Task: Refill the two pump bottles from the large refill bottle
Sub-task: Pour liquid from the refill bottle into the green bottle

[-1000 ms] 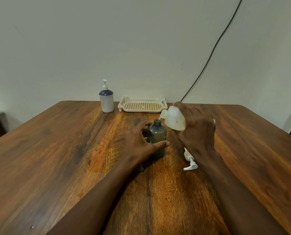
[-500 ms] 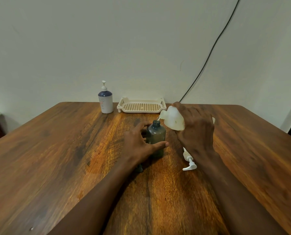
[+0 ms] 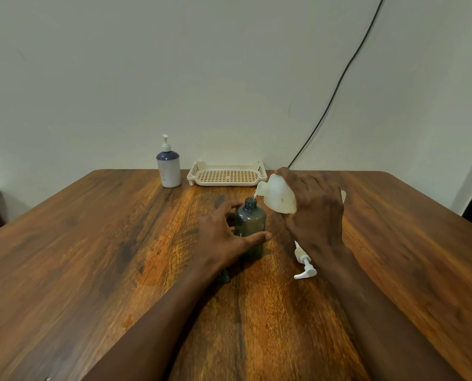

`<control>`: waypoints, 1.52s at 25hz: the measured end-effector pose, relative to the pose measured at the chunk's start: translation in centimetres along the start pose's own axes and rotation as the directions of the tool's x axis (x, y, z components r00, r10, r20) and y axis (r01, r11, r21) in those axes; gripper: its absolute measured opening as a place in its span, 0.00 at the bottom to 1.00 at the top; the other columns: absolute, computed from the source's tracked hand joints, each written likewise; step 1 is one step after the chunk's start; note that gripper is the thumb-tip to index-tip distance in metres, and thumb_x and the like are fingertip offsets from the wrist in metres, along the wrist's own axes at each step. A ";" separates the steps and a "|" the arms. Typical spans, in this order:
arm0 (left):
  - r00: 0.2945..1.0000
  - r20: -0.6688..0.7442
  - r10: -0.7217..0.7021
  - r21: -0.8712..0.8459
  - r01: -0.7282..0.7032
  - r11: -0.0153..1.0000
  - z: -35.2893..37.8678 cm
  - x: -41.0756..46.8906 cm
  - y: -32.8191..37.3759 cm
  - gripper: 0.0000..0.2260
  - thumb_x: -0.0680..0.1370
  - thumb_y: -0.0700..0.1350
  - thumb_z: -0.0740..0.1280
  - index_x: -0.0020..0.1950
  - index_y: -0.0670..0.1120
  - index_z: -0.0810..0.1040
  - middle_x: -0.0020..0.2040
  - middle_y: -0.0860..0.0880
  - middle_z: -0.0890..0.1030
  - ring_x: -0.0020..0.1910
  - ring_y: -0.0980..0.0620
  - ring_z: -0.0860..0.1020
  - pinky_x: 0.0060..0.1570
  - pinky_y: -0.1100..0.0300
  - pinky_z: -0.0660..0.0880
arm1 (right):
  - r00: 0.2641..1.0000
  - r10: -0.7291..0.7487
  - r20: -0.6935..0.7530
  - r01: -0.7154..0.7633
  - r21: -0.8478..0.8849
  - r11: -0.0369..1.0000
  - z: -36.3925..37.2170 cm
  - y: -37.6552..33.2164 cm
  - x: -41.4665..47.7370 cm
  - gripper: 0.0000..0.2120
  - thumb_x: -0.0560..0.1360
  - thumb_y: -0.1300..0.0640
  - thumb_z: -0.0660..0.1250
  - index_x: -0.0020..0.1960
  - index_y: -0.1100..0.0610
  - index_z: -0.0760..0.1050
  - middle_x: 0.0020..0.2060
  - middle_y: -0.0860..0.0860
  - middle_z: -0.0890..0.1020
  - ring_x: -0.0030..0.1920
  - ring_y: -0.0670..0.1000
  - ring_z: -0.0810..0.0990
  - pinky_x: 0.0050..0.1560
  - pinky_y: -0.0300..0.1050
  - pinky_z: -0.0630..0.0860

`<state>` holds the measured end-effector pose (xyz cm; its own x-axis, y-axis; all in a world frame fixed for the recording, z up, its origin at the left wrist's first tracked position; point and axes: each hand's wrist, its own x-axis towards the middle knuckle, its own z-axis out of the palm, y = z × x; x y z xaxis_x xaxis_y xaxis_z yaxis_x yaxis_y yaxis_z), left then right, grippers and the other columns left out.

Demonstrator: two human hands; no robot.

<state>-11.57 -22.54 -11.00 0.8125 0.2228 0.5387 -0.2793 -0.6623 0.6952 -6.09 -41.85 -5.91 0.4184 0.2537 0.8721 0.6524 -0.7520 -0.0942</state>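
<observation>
A dark grey translucent bottle (image 3: 250, 224) stands upright in the middle of the table with its neck uncapped. My left hand (image 3: 220, 237) wraps around its left side, thumb across the front. My right hand (image 3: 313, 213) grips the whitish refill bottle (image 3: 277, 198), tilted with its spout just above the grey bottle's neck; a thin stream runs into it. A white pump head (image 3: 304, 261) lies on the table by my right wrist. A second pump bottle (image 3: 168, 167), white with a dark blue shoulder, stands at the far edge with its pump on.
A cream perforated tray (image 3: 227, 174) sits at the far edge of the wooden table (image 3: 92, 257), right of the white pump bottle. A black cable (image 3: 336, 86) runs down the wall behind. A small dark object (image 3: 224, 274) lies partly hidden under my left forearm.
Both hands and bottles hold nearly the same pose; the refill bottle stays tilted over the grey bottle's neck. Only the view has shifted slightly.
</observation>
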 end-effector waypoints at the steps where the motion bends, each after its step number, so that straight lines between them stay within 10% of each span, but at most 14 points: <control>1: 1.000 0.005 0.000 -0.002 0.000 1.000 0.0 0.0 0.0 0.42 0.62 0.66 0.81 0.71 0.52 0.74 0.64 0.48 0.82 0.48 0.72 0.72 0.44 0.82 0.70 | 1.000 -0.001 -0.004 0.001 0.004 1.000 -0.1 -0.1 0.1 0.40 0.61 0.60 0.86 0.70 0.58 0.77 0.59 0.63 0.84 0.57 0.67 0.83 0.60 0.70 0.77; 21: 1.000 0.009 0.013 -0.012 -0.013 1.000 0.0 -0.1 0.2 0.43 0.61 0.70 0.78 0.72 0.55 0.72 0.66 0.50 0.80 0.57 0.59 0.77 0.45 0.77 0.73 | 0.993 0.078 0.090 -0.086 0.082 0.993 0.6 1.5 -2.6 0.30 0.67 0.58 0.81 0.68 0.47 0.78 0.56 0.51 0.86 0.57 0.52 0.84 0.63 0.69 0.76; 32: 1.000 0.018 0.023 -0.029 -0.023 0.999 0.0 -0.1 0.2 0.43 0.62 0.68 0.79 0.73 0.54 0.72 0.66 0.51 0.80 0.59 0.58 0.77 0.49 0.73 0.75 | 1.000 -0.002 0.001 0.002 -0.028 1.000 0.5 0.4 0.6 0.44 0.60 0.59 0.85 0.73 0.54 0.74 0.61 0.60 0.83 0.60 0.65 0.81 0.60 0.69 0.77; 38: 0.999 0.022 0.031 -0.044 -0.030 0.999 0.0 -0.2 0.2 0.43 0.61 0.69 0.79 0.72 0.55 0.73 0.66 0.52 0.80 0.59 0.58 0.78 0.51 0.71 0.77 | 0.998 0.046 0.040 -0.048 0.048 0.998 0.9 1.7 -2.3 0.30 0.66 0.59 0.82 0.66 0.50 0.80 0.57 0.55 0.86 0.57 0.56 0.84 0.63 0.71 0.75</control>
<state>-11.78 -22.69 -10.92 0.8147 0.1864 0.5490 -0.3253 -0.6368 0.6990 -5.38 -43.14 -8.51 0.4732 0.2427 0.8469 0.6608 -0.7336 -0.1590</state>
